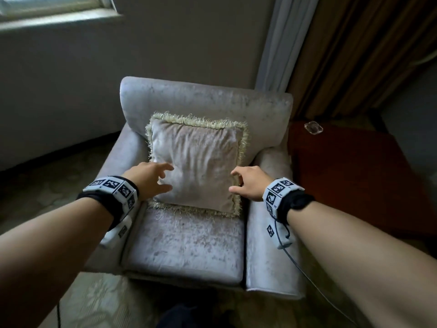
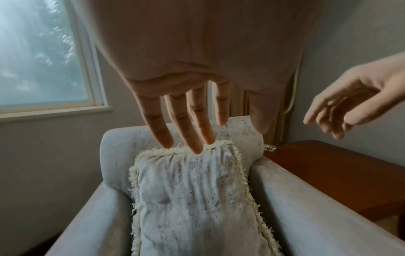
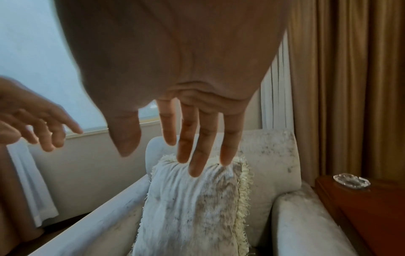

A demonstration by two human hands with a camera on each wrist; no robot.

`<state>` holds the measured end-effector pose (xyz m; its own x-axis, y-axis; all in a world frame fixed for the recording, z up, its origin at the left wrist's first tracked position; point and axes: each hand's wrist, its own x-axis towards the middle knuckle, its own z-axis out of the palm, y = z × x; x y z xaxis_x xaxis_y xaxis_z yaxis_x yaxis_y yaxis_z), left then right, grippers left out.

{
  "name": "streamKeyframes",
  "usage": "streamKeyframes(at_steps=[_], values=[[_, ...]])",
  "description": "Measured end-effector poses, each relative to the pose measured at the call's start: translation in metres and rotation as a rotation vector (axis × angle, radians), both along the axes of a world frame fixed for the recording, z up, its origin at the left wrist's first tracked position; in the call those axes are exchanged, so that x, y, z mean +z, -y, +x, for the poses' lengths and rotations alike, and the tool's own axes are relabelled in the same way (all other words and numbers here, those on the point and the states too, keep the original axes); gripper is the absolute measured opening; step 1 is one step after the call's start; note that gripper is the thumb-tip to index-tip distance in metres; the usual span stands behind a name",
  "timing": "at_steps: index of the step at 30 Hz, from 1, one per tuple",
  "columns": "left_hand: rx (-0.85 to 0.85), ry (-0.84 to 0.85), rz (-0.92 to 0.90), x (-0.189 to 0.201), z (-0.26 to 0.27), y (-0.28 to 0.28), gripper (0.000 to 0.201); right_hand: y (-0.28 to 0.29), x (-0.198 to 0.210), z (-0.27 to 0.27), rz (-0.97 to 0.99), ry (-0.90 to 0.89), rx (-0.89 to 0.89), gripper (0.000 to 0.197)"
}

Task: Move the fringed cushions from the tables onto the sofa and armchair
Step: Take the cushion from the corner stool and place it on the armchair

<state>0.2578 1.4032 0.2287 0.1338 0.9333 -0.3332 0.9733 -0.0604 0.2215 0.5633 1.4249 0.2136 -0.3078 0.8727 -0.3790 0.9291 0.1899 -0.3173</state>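
Note:
A pale velvet cushion with a cream fringe point(image 1: 196, 162) point(image 2: 192, 199) point(image 3: 192, 204) leans upright against the back of the grey velvet armchair point(image 1: 189, 247) point(image 2: 306, 207) point(image 3: 306, 221). My left hand point(image 1: 151, 178) point(image 2: 192, 121) hovers at the cushion's left side with fingers spread and straight, holding nothing. On the cushion's right side my right hand point(image 1: 246, 183) point(image 3: 197, 142) is likewise open, fingers loose. Both hands sit just in front of the cushion, apart from it.
A reddish wooden side table point(image 1: 350, 176) point(image 3: 372, 216) stands right of the armchair, with a clear glass dish point(image 1: 313, 127) point(image 3: 351, 182) at its back. Brown curtains point(image 1: 354, 55) hang behind it. A window point(image 1: 47, 10) is at the upper left; patterned carpet point(image 1: 99, 301) lies below.

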Motion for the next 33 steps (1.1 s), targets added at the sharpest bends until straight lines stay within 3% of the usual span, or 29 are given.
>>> streamKeyframes(at_steps=[6,13,23,33], values=[[-0.14,-0.084,0.063,0.058,0.037,0.058,0.057,0.046,0.039,0.014,0.031,0.043,0.052,0.061],[-0.34,-0.227,0.067,0.086,0.071,0.088,0.05,0.076,0.054,0.019,0.065,0.175,0.109,0.059],[-0.401,-0.252,0.077,0.09,0.072,0.086,0.05,0.078,0.066,0.007,0.072,0.177,0.126,0.062],[-0.329,-0.219,0.071,0.069,0.076,0.067,0.054,0.057,0.05,0.023,0.099,0.15,0.134,0.06]])
